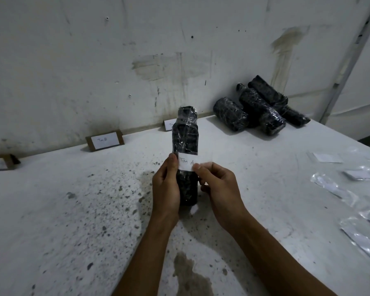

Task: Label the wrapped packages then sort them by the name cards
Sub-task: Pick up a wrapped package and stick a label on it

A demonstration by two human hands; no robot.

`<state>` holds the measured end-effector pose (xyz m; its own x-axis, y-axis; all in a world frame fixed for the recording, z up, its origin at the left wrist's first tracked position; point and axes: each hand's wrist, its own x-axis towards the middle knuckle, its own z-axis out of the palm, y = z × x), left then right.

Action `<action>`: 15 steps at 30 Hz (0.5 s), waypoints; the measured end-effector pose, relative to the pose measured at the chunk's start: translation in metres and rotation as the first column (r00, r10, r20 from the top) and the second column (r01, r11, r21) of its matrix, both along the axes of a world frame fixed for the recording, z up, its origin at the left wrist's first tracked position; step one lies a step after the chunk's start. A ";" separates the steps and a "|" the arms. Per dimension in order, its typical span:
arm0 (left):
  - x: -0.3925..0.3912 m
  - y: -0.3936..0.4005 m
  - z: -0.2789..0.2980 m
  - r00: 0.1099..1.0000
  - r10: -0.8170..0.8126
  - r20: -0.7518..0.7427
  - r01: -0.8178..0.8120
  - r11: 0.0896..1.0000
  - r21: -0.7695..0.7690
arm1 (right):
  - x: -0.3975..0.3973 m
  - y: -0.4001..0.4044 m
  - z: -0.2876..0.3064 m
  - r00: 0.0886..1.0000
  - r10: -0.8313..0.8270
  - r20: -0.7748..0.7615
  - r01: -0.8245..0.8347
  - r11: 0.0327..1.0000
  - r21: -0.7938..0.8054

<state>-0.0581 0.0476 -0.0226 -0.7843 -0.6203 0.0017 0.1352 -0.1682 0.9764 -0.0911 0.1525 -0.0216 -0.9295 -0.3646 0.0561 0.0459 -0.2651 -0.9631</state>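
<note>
1. While the bottle-shaped package (185,146) stands upright on the white table (73,210), its long axis runs straight up, directly ahead of the person and between both hands.
2. Its base sits on the table near the wrists, and its wrapped cap rises well above the fingertips.
3. Left hand (166,189) curls around the package's left side, thumb pressing the left edge of the paper label (187,164).
4. Right hand (217,189) pinches the label's right end at the thumb tip; its lower fingers bend in toward the package, though whether they touch it I cannot tell.
5. Handwriting on the label reads "Tim A", and it lies across the front of the package about halfway up.
6. Both hands are equally near, so my judgement is that the label is being smoothed on and the package is not yet sorted.
7. At the wall, a name card (105,141) reading "Tim B" stands to the left; another card (168,125) is partly hidden behind the package, its writing too covered to read; a 3rd card (0,163) sits at far left.
8. Sorting will likely mean carrying the package back toward the wall.
9. Several more wrapped packages (261,107) lie piled at the back right, and loose label slips (327,158) lie to the right.
</note>
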 end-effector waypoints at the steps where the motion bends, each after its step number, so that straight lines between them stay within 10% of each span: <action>1: 0.000 0.000 0.000 1.000 0.010 0.005 -0.010 1.000 0.003 | 0.000 0.000 0.000 1.000 0.004 -0.001 -0.004 1.000 0.002; 15: -0.001 -0.002 0.003 0.997 0.053 0.051 -0.055 0.998 0.033 | 0.002 -0.008 -0.010 0.996 -0.089 -0.007 0.089 0.996 -0.016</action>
<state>-0.0587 0.0456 -0.0199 -0.7484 -0.6606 -0.0590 0.0959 -0.1958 0.9759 -0.0894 0.1440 -0.0320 -0.9575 -0.2799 0.0691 0.0136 -0.2833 -0.9589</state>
